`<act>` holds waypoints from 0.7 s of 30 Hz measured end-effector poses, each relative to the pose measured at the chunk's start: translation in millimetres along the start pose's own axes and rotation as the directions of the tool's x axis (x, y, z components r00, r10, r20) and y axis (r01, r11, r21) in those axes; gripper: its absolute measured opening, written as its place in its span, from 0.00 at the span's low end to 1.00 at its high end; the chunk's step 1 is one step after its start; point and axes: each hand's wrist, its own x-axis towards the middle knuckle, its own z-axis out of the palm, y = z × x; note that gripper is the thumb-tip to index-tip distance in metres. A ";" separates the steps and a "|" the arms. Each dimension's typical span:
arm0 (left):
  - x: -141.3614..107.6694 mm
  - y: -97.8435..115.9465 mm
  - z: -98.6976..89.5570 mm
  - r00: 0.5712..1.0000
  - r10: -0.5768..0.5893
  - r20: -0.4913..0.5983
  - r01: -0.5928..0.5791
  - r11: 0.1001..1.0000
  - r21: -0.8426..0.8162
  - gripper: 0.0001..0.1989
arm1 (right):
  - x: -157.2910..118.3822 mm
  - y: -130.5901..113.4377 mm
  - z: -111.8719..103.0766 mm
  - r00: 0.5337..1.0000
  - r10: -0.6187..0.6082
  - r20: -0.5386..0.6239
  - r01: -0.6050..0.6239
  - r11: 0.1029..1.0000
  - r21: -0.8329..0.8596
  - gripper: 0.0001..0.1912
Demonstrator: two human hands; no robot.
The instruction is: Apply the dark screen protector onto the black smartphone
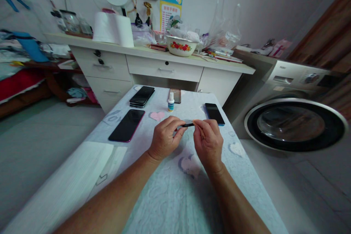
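My left hand and my right hand meet above the middle of the table. Between their fingertips they pinch a small, thin black object, which has a pale or clear part along its top. Just beyond them stands a small white spray bottle with a blue label. A brown-framed case or phone lies behind the bottle. To the left lie a dark phone with a red edge and a stack of dark phones. Right of my hands is another dark phone with a blue edge.
The table has a pale cloth with heart patterns. Behind it, a white desk holds paper rolls, a flowered bowl and plastic bags. A washing machine stands at the right, a bed at the far left.
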 end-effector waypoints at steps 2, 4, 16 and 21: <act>0.1 -0.3 -0.5 1.000 -0.002 -0.001 0.002 1.000 0.004 0.05 | 1.0 1.3 -0.6 1.000 0.000 -0.014 0.000 1.000 -0.015 0.09; 0.2 -0.6 -0.8 1.000 -0.002 -0.003 0.002 1.000 0.004 0.05 | 1.7 2.7 -1.3 1.000 0.004 -0.023 -0.004 1.000 -0.028 0.09; 0.2 -1.9 -2.2 1.000 -0.016 -0.013 0.017 1.000 0.015 0.05 | 2.9 11.3 -4.4 0.996 0.068 -0.050 -0.070 0.997 -0.042 0.08; 0.5 -2.7 -2.2 0.999 -0.026 -0.030 0.026 1.000 0.003 0.05 | 3.7 14.4 -6.0 0.994 0.091 -0.053 -0.093 0.995 -0.034 0.08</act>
